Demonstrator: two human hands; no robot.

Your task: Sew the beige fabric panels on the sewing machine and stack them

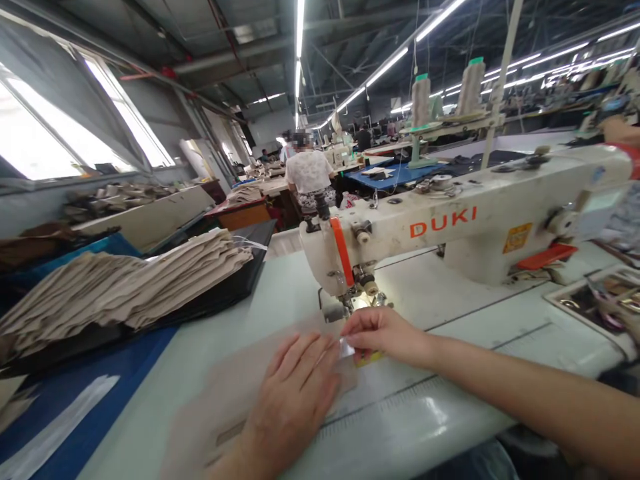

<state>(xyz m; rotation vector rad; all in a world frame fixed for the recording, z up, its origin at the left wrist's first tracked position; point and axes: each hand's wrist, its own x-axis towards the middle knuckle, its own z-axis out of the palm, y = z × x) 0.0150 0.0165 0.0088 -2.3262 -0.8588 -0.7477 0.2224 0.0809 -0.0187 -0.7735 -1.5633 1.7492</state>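
My left hand (295, 393) lies flat, fingers stretched, on a beige fabric piece (235, 393) spread over the white sewing table (430, 413). My right hand (383, 333) is closed in a pinch on a small white label (347, 348) at the fabric's far edge, just below the presser foot (345, 303) of the white DUKI sewing machine (450, 220). Both hands sit close together in front of the needle.
A stack of beige fabric pieces (115, 287) rests on a black tray at the left, over a blue surface (100, 400). A parts tray (595, 300) stands at the right. Thread cones (421, 100) rise behind the machine. A person (310, 177) stands in the aisle beyond.
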